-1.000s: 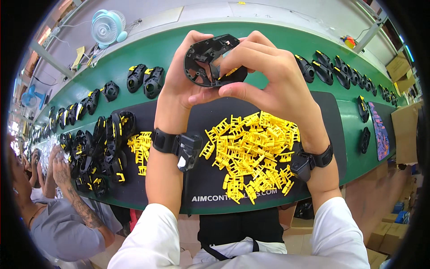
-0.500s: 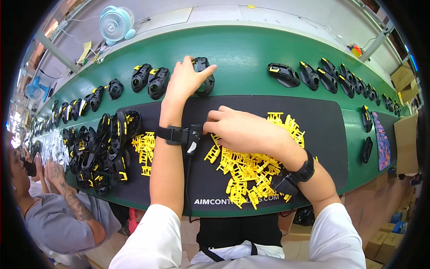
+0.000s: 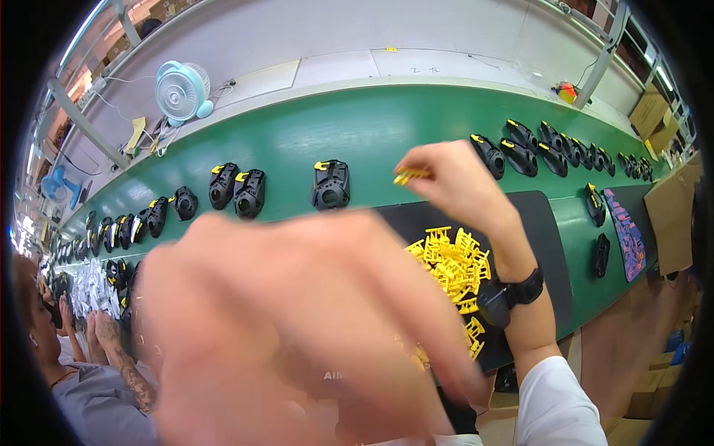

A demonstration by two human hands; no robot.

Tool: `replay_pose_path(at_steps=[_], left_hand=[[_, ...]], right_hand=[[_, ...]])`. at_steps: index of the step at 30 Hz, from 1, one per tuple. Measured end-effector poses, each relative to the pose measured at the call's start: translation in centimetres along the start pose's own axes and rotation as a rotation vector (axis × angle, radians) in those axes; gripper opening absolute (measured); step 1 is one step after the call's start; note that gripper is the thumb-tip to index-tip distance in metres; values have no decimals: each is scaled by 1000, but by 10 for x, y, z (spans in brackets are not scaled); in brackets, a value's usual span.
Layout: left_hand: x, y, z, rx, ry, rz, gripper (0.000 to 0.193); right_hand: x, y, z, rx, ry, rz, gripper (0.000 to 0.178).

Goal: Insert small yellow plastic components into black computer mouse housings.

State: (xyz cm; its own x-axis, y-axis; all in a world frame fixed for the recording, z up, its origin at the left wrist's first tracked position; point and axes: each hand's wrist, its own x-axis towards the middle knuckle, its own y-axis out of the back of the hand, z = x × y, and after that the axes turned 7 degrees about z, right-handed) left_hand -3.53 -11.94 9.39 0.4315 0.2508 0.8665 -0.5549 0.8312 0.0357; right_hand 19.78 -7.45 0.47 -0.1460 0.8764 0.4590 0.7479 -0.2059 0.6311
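My right hand (image 3: 454,178) is raised over the far edge of the black mat (image 3: 547,245), its fingers pinched on a small yellow plastic clip (image 3: 410,175). Close to the camera, my left hand (image 3: 282,320) looms large and smeared by motion, covering much of the mat; whether it holds anything does not show. Behind it on the green table stands a black mouse-shaped shell (image 3: 329,187) with a yellow part at its top, touched by neither hand. A loose pile of yellow clips (image 3: 454,264) lies on the mat beneath my right forearm.
More black shells stand in rows at the left (image 3: 249,195) and right (image 3: 550,157) of the green table (image 3: 387,123). A light-blue fan (image 3: 181,93) is on the back ledge. A co-worker (image 3: 97,394) sits at the left; a cardboard box (image 3: 673,215) is at the right.
My left hand has let go of the black shell and come up close to the camera. The right hand has moved away to the right, a yellow clip now showing in its fingers. The view has tilted up.
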Motion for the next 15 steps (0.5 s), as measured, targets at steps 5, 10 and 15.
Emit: replay_pose_path(at_steps=[5,10,15], left_hand=[[-13,-1,-11,-44,6,-19,33],[-30,-1,-5,-79,75,-17,32],[-33,-3,-13,-154,106,-33,32]], right_hand=[[7,19,62,-164,-280,151,21],[0,33,102,-119,-375,93,23],[5,22,100,-130,-369,92,23]])
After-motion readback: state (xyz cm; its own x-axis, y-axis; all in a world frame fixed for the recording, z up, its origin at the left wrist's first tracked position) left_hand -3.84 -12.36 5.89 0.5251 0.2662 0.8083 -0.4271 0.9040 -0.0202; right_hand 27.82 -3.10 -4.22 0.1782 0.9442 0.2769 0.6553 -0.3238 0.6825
